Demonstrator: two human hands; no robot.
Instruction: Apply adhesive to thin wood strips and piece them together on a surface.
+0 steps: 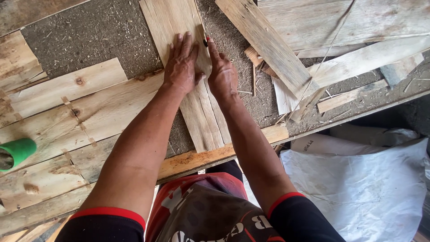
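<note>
1. Head view shows two hands on one long plank (pixel 199 112), which lies across a sawdust-strewn bench (pixel 89 40); one green cup (pixel 18 151) sits well to the left.
2. Left hand (pixel 181 65) lies flat on the plank, fingers slightly spread.
3. Right hand (pixel 221 74) pinches a small marker (pixel 205 42) at the plank's edge, fingers together.

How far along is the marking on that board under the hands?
Done: the narrow plank lies flat on the bench, over the wider board. In hand: the left hand presses the plank flat while the right hand holds a small dark marker at its edge. Left: no drawn line is visible, and loose planks lie stacked at the right.
</note>
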